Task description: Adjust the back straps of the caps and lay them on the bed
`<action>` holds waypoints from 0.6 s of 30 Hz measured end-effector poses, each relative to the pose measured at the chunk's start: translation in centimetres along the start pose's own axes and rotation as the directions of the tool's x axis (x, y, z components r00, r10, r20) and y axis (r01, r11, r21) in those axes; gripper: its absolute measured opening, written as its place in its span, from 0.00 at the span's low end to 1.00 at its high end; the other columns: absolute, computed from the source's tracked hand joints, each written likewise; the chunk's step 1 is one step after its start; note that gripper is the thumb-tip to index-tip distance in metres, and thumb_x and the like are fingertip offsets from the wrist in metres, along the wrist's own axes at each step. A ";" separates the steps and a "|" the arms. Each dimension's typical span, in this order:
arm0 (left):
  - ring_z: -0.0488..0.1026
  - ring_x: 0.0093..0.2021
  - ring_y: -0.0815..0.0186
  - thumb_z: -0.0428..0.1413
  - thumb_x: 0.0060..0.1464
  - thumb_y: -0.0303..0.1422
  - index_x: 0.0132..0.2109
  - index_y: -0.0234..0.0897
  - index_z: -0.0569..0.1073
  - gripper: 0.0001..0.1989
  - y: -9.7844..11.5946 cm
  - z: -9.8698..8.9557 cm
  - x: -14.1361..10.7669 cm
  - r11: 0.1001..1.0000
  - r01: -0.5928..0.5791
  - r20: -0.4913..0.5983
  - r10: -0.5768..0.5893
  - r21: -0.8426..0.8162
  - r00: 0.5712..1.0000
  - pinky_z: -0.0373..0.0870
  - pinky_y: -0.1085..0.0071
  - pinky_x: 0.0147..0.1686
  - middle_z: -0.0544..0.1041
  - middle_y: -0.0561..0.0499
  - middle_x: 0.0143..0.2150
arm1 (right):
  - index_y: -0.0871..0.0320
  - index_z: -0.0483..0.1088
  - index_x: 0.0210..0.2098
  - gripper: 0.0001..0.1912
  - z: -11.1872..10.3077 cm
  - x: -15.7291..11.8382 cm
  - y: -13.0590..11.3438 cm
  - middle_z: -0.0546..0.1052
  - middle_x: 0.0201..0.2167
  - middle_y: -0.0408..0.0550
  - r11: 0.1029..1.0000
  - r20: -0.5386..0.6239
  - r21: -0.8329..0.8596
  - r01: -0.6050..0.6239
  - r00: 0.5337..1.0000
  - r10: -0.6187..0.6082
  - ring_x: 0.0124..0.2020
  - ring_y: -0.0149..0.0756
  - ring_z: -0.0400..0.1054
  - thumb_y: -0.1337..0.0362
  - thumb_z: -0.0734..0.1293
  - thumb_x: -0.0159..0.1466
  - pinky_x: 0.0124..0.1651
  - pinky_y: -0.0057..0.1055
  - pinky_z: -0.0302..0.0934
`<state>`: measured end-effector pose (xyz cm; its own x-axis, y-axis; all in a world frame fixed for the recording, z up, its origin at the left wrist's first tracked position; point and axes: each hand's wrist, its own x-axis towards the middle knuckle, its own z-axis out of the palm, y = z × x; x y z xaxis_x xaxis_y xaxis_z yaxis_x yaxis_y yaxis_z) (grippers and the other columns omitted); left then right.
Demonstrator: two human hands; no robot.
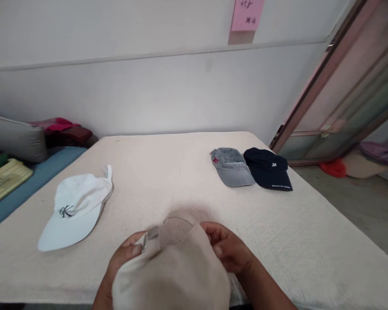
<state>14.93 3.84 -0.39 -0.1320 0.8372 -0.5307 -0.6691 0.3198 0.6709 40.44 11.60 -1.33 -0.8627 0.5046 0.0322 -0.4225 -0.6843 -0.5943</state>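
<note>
A beige baseball cap [177, 275] is held between my two hands at the near edge of the table, its back opening and loose strap facing away from me. My left hand [124, 254] pinches the cap's edge near the buckle side. On the other side my right hand [231, 247] grips the edge by the base of the strap, fingers curled. To the left lies a white cap [79, 202] with a dark logo, its strap sticking up. Farther off at the right, a grey cap [231, 168] rests against a navy cap [267, 168]. The beige cap's brim is hidden.
A cream cloth covers the table [161, 172], which meets a white wall [168, 94]. A pink note [247, 15] hangs on the wall. At left are a grey cushion [19, 137] and a yellow packet [8, 181]. A framed door [336, 94] stands at right, with several hats behind it.
</note>
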 end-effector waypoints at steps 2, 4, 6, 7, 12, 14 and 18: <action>0.74 0.25 0.50 0.65 0.22 0.24 0.28 0.33 0.76 0.17 0.2 -0.3 -0.1 0.999 -0.021 -0.014 0.022 0.030 1.000 0.69 0.60 0.24 0.76 0.44 0.23 | 0.64 0.70 0.42 0.24 0.5 0.3 0.5 0.76 0.32 0.50 0.996 0.064 0.008 -0.085 0.994 0.084 0.29 0.31 0.70 0.68 0.74 0.44 0.32 0.25 0.60; 0.74 0.22 0.53 0.64 0.26 0.26 0.30 0.33 0.77 0.16 -0.1 0.2 -0.3 0.996 -0.038 -0.011 0.039 0.082 0.999 0.68 0.61 0.23 0.76 0.43 0.23 | 0.64 0.70 0.43 0.25 0.8 0.7 0.7 0.76 0.32 0.50 0.991 0.077 -0.008 -0.131 0.988 0.131 0.30 0.30 0.69 0.67 0.73 0.45 0.33 0.25 0.60; 0.73 0.23 0.55 0.64 0.31 0.27 0.33 0.33 0.77 0.15 -0.5 1.2 -0.3 0.987 0.006 0.050 -0.014 0.161 0.999 0.68 0.62 0.24 0.77 0.42 0.25 | 0.65 0.70 0.42 0.22 0.7 1.3 0.6 0.75 0.31 0.48 0.993 0.022 -0.037 -0.108 0.994 0.109 0.30 0.30 0.68 0.66 0.72 0.47 0.33 0.24 0.59; 0.74 0.24 0.56 0.64 0.33 0.27 0.34 0.32 0.77 0.15 -0.7 1.7 -0.3 0.977 0.044 0.107 -0.067 0.211 0.992 0.68 0.63 0.26 0.77 0.42 0.25 | 0.65 0.70 0.42 0.20 0.5 1.6 0.5 0.74 0.29 0.47 0.993 -0.017 -0.066 -0.093 0.996 0.092 0.29 0.29 0.68 0.66 0.71 0.49 0.33 0.24 0.58; 0.74 0.30 0.61 0.62 0.40 0.29 0.38 0.33 0.77 0.13 -1.3 3.5 0.5 0.932 0.069 0.275 -0.175 0.356 0.945 0.67 0.68 0.34 0.78 0.45 0.29 | 0.63 0.70 0.34 0.08 -1.1 2.5 0.6 0.72 0.22 0.43 0.960 -0.196 -0.256 -0.113 0.979 0.063 0.22 0.26 0.64 0.70 0.67 0.52 0.29 0.24 0.56; 0.73 0.28 0.64 0.60 0.41 0.28 0.38 0.34 0.77 0.12 -1.6 4.0 0.9 0.938 0.033 0.263 -0.131 0.346 0.956 0.65 0.71 0.31 0.78 0.47 0.28 | 0.63 0.69 0.31 0.06 -1.5 2.8 0.7 0.71 0.23 0.44 0.959 -0.249 -0.270 -0.091 0.968 0.022 0.22 0.26 0.64 0.72 0.66 0.51 0.28 0.25 0.56; 0.70 0.25 0.67 0.57 0.44 0.28 0.38 0.35 0.77 0.11 -2.2 4.5 1.5 0.936 -0.010 0.224 -0.074 0.351 0.972 0.63 0.75 0.26 0.77 0.50 0.28 | 0.61 0.67 0.31 0.05 -1.7 3.3 0.5 0.68 0.19 0.40 0.973 -0.347 -0.232 -0.001 0.934 -0.081 0.16 0.22 0.56 0.65 0.64 0.56 0.21 0.23 0.50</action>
<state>19.52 6.36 -0.33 0.0846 0.8894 -0.4493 -0.3688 0.4468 0.8150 37.87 13.82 -2.92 -0.6752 0.7098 -0.2006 -0.3454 -0.5446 -0.7643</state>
